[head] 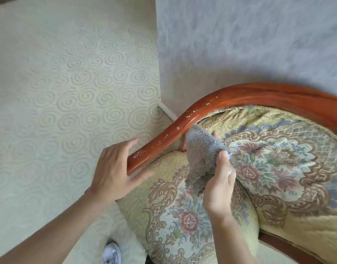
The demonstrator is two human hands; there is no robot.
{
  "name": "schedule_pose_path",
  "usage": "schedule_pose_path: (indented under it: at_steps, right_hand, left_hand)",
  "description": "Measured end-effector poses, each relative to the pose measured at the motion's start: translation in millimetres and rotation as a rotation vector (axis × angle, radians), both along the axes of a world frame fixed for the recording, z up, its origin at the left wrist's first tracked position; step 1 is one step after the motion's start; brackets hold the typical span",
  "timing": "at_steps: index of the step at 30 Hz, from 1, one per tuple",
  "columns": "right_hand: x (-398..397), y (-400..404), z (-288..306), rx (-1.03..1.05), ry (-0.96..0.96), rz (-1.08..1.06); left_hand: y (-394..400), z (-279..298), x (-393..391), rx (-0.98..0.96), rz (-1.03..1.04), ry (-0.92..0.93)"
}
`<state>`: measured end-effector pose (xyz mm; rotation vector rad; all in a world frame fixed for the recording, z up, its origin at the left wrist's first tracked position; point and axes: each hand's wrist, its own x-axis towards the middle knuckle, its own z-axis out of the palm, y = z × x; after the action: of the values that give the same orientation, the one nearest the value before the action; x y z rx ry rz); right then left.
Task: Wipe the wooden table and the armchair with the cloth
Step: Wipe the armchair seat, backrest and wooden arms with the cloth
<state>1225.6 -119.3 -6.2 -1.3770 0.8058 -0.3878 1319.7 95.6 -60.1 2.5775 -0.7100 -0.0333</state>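
White shoe (111,253) is showing near on the swirl-patterned carpet (59,88). Right hand (219,189) is pinching the grey cloth (202,155) over the armchair (268,162) cushion, while left hand (114,170), fingers spread, is resting at the near end of its speckled wooden rail (211,103), the wall (240,39) lying beyond.

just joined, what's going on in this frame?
A person is cleaning an armchair. The right hand grips a grey cloth against the floral cushion, right beside the curved wooden rail. The left hand rests open on the lower end of that rail. White specks still dot the rail, so it looks unwiped. No table is in view.
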Motion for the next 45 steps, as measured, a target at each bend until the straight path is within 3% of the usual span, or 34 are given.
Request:
schedule_pose_path:
  at_steps: [6,13,18,20,26,32,36,41,43,45]
  right_hand:
    - [-10,85,-36,-0.017,-0.028,-0.04]
    - [-18,164,-59,-0.328,-0.24,0.357]
    - [-15,211,-86,-0.681,-0.164,0.826]
    - [-12,220,-97,-0.812,-0.111,0.908]
    - [12,186,-108,-1.213,-0.103,0.888]
    - [22,196,-109,-1.047,0.015,0.681]
    - [-4,229,-116,-1.002,-0.072,0.751]
    - [-12,231,-124,-1.151,-0.187,0.861]
    - [-2,210,-124,-1.329,-0.241,0.932]
    - [14,186,-121,-1.404,-0.219,0.869]
  left_hand:
    - [98,-30,-27,0.045,0.134,0.117]
    - [145,-51,-41,0.091,0.121,0.216]
    - [151,-66,-40,-0.063,0.164,0.17]
    - [154,-73,-39,-0.099,0.187,0.142]
    - [156,-84,-36,-0.129,0.161,0.049]
    - [157,-88,-39,-0.194,0.173,-0.014]
    - [154,-89,-42,-0.237,0.222,0.043]
    - [152,-89,-48,-0.413,0.261,0.048]
    - [152,-95,-50,-0.397,0.278,0.06]
    - [152,-97,-49,-0.356,0.277,0.055]
